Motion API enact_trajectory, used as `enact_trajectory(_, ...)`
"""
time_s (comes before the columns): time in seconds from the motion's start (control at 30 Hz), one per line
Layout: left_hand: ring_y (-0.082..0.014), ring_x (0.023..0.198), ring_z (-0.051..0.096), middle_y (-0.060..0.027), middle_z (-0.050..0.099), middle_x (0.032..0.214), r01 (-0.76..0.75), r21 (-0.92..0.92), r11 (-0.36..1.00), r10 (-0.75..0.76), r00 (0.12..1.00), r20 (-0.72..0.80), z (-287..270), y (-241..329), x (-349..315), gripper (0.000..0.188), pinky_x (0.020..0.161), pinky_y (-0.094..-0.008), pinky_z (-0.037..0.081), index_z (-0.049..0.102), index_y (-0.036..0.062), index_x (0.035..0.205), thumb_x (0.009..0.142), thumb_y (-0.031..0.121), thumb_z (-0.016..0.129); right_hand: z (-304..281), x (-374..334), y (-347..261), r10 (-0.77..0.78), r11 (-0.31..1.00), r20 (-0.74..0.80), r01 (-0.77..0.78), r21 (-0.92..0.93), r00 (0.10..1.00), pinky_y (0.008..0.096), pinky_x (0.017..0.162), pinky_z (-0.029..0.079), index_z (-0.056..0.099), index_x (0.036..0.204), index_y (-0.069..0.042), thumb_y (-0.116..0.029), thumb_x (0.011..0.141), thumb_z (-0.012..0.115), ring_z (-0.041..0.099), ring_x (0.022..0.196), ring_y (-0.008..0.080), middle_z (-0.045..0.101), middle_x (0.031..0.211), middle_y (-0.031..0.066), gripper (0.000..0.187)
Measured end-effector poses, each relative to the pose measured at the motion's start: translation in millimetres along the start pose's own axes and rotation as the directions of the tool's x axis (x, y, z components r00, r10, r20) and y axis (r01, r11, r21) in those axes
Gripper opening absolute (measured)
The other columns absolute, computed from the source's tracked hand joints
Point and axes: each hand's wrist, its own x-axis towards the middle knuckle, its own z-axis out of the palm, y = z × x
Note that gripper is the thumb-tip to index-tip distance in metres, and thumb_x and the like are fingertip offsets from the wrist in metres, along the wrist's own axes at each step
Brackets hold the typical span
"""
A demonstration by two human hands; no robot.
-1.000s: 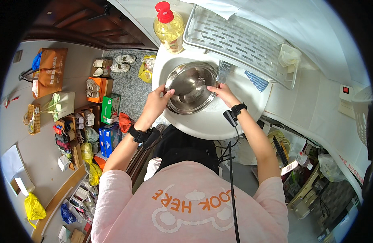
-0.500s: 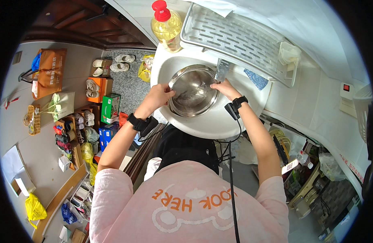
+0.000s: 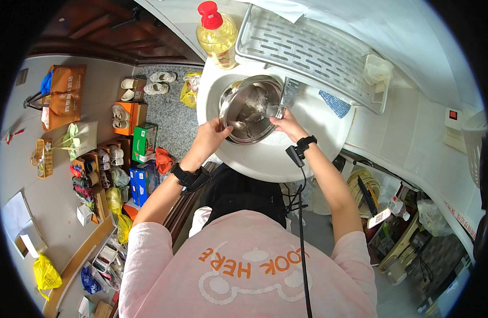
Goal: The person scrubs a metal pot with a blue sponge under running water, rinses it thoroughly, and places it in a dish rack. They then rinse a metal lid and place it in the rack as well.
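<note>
A shiny stainless steel bowl (image 3: 244, 139) is held by its rim over the white sink (image 3: 212, 87), tilted. My left hand (image 3: 212, 137) pinches the near left side of the rim. My right hand (image 3: 288, 126) grips the rim at the near right, close beneath the metal faucet (image 3: 290, 93). Clear water and bright reflections show inside the bowl, with a glassy patch by my right fingers. Another shiny curved edge shows past the bowl's far left side; whether it belongs to a second bowl I cannot tell.
Behind the sink stand a bottle of yellow liquid with a red cap (image 3: 217, 40) and a grey slotted dish rack (image 3: 302, 50). A blue striped cloth (image 3: 334, 103) lies on the sink's right side. A black cable (image 3: 303, 238) hangs from my right wrist.
The bowl has lifted and tilted, its far rim moving up and toward the faucet. Both my hands have shifted slightly nearer to me, still on the rim.
</note>
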Motion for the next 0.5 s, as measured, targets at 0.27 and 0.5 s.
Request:
enact_trajectory(0.27,-0.0223,0.064,0.065,-0.0147,0.065,0.069,0.013,0.164,0.986,-0.028,0.996,0.090,-30.0,42.2,9.8,0.034,0.063,-0.0340,0.051,0.062,-0.0037,0.090,0.088,0.029,0.068,-23.3,12.9,-23.6,-0.119,0.954,0.058,0.130,-0.271,0.991,0.0307,0.079,0.049,0.058,0.109,-0.002,-0.011,0.083,0.073,0.060,0.085,0.0145,0.065,0.094,0.0036,0.031)
enact_trajectory(0.5,-0.0133,0.060,0.062,-0.0066,0.063,0.072,0.014,0.136,0.991,-0.023,0.998,0.061,-21.3,25.2,3.5,0.026,0.057,-0.0269,0.050,0.063,-0.0026,0.097,0.092,0.023,0.065,-11.9,13.8,-21.4,-0.187,0.933,-0.062,0.157,-0.324,0.980,0.0294,0.078,0.048,0.061,0.104,-0.003,-0.014,0.084,0.074,0.059,0.084,0.0130,0.066,0.092,0.0021,0.026)
